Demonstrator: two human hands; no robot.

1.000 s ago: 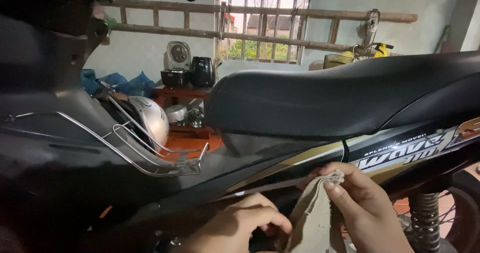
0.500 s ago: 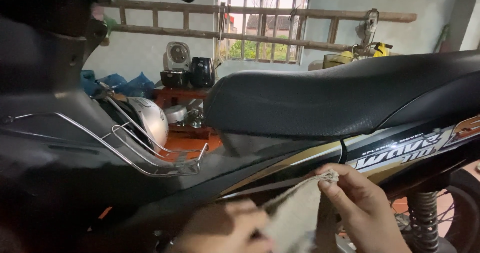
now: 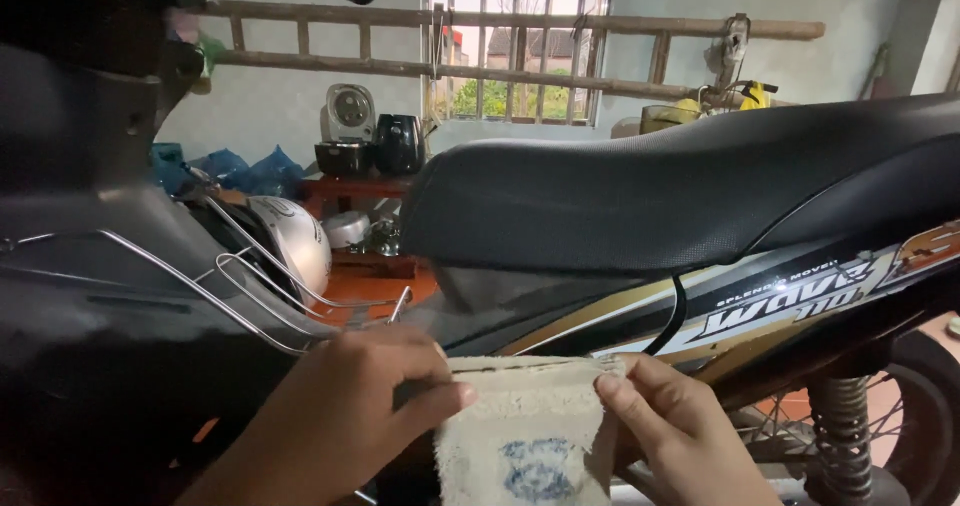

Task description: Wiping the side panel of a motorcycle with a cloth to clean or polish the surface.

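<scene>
Behind the hands stood a grey plaster wall, a barred window and a wooden ladder hung flat. Above both hands ran the motorbike's glossy dark side panel and grained black seat; a wire basket lay over the left hand. Left hand and right hand pinched the top corners of a frayed, off-white cloth, stretched taut between them.

Black motorcycle seat present; wire basket mounted ahead of it. Silver helmet behind basket. Wooden ladder fixed horizontally along the wall.
</scene>
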